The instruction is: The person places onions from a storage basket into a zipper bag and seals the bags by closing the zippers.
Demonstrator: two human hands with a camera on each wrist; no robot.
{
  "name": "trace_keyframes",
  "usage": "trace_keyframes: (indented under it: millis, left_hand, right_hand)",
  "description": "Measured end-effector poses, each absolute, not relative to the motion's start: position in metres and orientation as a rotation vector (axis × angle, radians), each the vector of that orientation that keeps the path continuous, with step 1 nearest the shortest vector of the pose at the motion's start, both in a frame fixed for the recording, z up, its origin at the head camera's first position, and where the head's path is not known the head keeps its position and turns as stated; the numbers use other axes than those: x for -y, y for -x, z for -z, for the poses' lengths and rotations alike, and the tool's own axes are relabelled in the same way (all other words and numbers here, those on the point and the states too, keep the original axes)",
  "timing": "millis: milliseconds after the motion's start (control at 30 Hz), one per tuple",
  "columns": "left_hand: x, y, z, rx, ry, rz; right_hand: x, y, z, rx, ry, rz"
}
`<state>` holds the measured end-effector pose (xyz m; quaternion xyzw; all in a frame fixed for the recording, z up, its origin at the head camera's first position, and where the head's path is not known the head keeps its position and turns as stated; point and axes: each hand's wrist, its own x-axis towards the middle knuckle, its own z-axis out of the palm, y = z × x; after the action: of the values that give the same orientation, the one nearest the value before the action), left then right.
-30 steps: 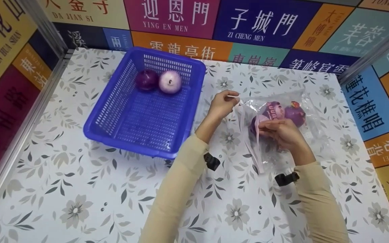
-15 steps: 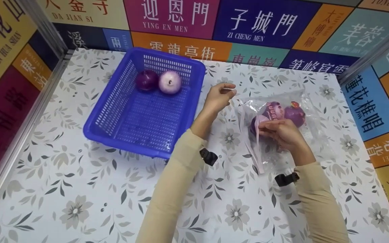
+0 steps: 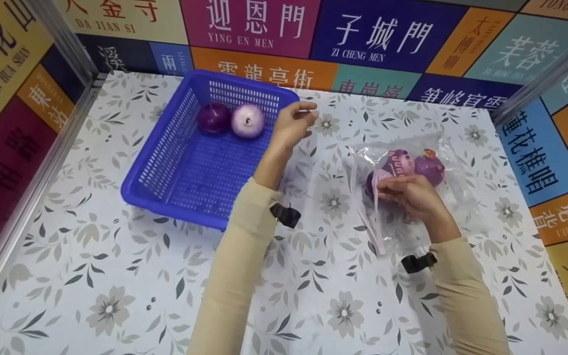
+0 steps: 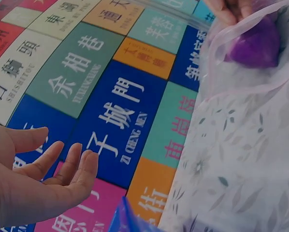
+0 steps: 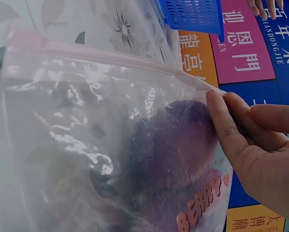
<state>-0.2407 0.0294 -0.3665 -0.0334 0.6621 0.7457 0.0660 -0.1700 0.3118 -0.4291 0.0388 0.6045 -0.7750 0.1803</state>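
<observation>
My left hand [image 3: 291, 125] hovers over the right rim of a blue plastic basket [image 3: 175, 209], fingers loosely bent and holding nothing. Inside the basket, against its far end, sit a dark red onion [image 3: 214, 118] and a paler one [image 3: 248, 121]. With thumb and fingers my right hand [image 3: 414, 195] pinches the pink-edged mouth of a clear zip bag [image 3: 454, 207] lying on the table. Several purple onions [image 3: 429, 170] show through its plastic. In the right wrist view the fingertips [image 5: 216, 99] grip the bag's edge, and red lettering shows on its side.
A white tabletop [image 3: 165, 296] with a grey flower print lies under everything. Printed panels [image 3: 254, 24] with large characters wall in the back and both sides. Black cameras [image 3: 286, 215] are strapped to both wrists.
My left hand has let go of the bag's edge and moved left to the basket's rim. The right hand keeps its pinch on the bag, and the onions have stayed put.
</observation>
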Motion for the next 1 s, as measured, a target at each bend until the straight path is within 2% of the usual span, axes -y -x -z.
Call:
trace_keyframes:
  millis: [600, 1000]
  left_hand:
    - [0.033, 0.253, 0.363, -2.042, 0.321, -2.337]
    - [0.069, 0.258, 0.382, -2.036, 0.466, -2.404]
  right_hand:
    - [-0.312, 0.169, 0.43, -1.696, -0.074, 2.22]
    - [-0.313, 0.168, 0.43, -1.692, -0.077, 2.22]
